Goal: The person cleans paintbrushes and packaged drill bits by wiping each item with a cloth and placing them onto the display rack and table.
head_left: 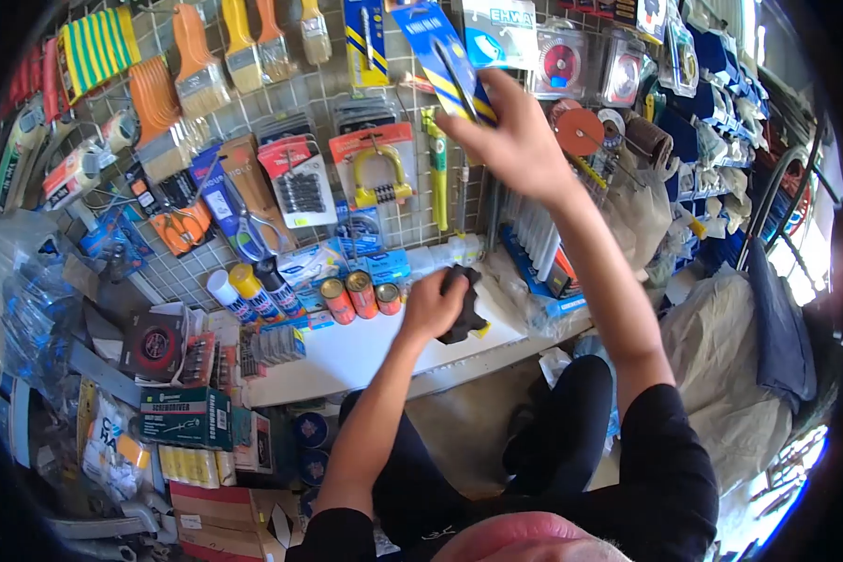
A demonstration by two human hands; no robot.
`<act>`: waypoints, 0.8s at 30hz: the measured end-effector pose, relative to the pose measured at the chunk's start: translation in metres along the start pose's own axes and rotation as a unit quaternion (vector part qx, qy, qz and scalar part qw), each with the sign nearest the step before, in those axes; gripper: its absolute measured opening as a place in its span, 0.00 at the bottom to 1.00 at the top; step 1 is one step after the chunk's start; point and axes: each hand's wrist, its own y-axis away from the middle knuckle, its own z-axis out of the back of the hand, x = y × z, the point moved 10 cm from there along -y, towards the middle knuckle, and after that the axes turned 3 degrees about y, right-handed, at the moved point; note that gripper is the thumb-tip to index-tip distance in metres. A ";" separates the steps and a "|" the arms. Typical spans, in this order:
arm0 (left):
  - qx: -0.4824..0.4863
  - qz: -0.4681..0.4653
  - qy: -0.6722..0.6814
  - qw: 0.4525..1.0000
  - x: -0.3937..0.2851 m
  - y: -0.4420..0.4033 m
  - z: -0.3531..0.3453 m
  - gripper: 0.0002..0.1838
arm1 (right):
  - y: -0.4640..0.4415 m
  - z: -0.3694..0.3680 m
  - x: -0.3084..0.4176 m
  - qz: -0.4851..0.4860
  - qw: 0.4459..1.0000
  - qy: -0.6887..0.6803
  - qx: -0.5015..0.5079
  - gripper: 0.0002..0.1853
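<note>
My right hand [520,140] is raised to the wire display grid, fingers closed on the lower end of a blue-and-yellow carded pack [437,58] with a slim dark tool on it. A similar blue-and-yellow pack [365,42] hangs just left of it. Lower down, my left hand [431,307] is closed around a crumpled black cloth [461,307] above the white shelf [347,356]. A bit of yellow shows at the cloth's lower edge. Beside that hand stand small orange cans [360,294].
Paintbrushes [197,61], scissors [251,229] and a yellow shackle lock [377,176] hang on the grid. Spray cans [253,292] stand at the shelf's back. A green screwdriver box [185,418] is stacked at left. A grey-brown cover [721,347] drapes at right.
</note>
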 end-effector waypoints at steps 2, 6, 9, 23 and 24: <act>-0.053 0.048 0.085 0.994 0.006 0.000 0.019 0.19 | 0.054 -0.017 -0.040 -0.095 0.955 -0.272 0.074 0.27; -0.166 0.020 0.328 0.930 -0.003 0.001 0.045 0.19 | 0.162 -0.040 -0.090 -0.256 0.870 -0.410 0.100 0.24; -0.209 -0.050 0.277 0.936 -0.028 0.008 0.052 0.21 | 0.226 -0.071 -0.128 -0.300 0.826 -0.468 0.092 0.27; 0.115 -0.137 -0.056 0.982 -0.011 0.023 -0.092 0.27 | 0.276 -0.122 -0.228 -0.435 0.654 -0.610 -0.100 0.45; 0.094 -0.165 -0.060 0.980 -0.017 0.022 -0.087 0.26 | 0.276 -0.127 -0.215 -0.421 0.654 -0.625 -0.067 0.44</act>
